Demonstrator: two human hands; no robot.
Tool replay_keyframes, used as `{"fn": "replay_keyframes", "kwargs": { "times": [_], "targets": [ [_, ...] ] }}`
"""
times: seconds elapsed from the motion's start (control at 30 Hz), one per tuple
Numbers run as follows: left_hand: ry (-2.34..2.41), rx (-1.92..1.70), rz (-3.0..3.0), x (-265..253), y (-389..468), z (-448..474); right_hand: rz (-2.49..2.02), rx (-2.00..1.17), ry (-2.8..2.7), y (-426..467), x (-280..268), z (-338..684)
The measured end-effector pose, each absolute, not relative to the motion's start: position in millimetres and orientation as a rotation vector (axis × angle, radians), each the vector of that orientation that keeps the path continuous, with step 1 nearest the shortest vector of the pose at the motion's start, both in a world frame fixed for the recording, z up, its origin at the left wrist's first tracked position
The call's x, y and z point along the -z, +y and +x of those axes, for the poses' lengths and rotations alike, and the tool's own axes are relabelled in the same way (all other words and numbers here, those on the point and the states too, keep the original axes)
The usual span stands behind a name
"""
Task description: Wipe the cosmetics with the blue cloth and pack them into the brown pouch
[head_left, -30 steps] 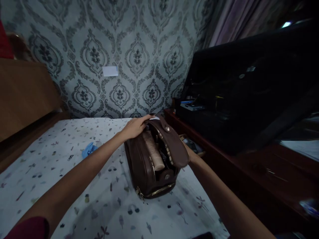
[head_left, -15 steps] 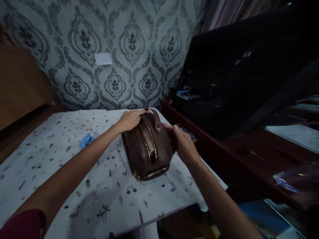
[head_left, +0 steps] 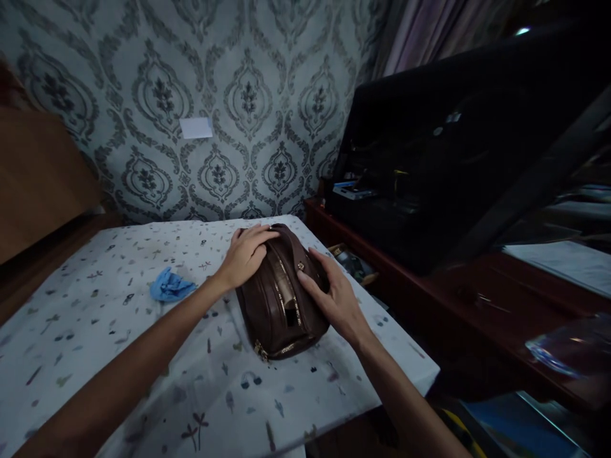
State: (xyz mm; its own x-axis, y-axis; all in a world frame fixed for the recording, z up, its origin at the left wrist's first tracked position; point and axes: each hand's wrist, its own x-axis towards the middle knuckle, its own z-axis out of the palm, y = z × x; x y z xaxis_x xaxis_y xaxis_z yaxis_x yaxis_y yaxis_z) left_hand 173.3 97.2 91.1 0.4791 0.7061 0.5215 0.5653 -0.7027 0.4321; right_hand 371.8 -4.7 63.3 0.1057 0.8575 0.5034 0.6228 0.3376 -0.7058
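Note:
A brown leather zip bag (head_left: 261,308) sits on the table, its top opening partly unzipped between gold-toothed zip edges. My left hand (head_left: 243,256) lies over the bag's upper left side, its fingers curved across the top and gripping it. From the right, my right hand (head_left: 340,299) clasps the bag's side. Its thumb presses near the metal stud of the handle strap (head_left: 290,245), and its other fingers lie along the far edge. A gold zip pull (head_left: 260,350) hangs at the near left corner. The bag's contents are too dark to make out.
A crumpled blue cloth (head_left: 170,286) lies left of the bag on the patterned white table cover (head_left: 181,356). Right of the table stands a dark red wooden unit (head_left: 429,286) with a large black screen (head_left: 429,172). A brown box-like piece (head_left: 42,178) is at the left.
My right hand has come round onto the bag's right side, its thumb now on the strap end. The handle strap, arched before, lies flatter. The view has shifted slightly.

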Motion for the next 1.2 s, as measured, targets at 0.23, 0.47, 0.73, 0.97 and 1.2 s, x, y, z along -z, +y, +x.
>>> {"fn": "replay_keyframes", "kwargs": {
  "times": [0.23,0.47,0.73,0.97,1.2],
  "targets": [
    [0.986,-1.415,2.242,-72.0,73.2,178.6,-1.383,-0.112,-1.734,8.8,-65.6,367.3],
    [1.049,-1.367,2.312,-67.8,74.9,188.2,-1.499,0.166,-1.793,13.8,-64.3,354.9],
    [1.102,-1.375,2.354,-66.7,75.1,189.4,-1.523,0.267,-1.857,13.7,-63.4,355.5],
    [1.118,-1.455,2.349,-68.5,73.4,189.8,-1.615,0.423,-1.898,2.0,-59.7,340.9],
    [1.111,-1.500,2.351,-65.5,75.7,192.1,-1.569,0.543,-1.927,-13.7,-55.5,327.1]
  ]
}}
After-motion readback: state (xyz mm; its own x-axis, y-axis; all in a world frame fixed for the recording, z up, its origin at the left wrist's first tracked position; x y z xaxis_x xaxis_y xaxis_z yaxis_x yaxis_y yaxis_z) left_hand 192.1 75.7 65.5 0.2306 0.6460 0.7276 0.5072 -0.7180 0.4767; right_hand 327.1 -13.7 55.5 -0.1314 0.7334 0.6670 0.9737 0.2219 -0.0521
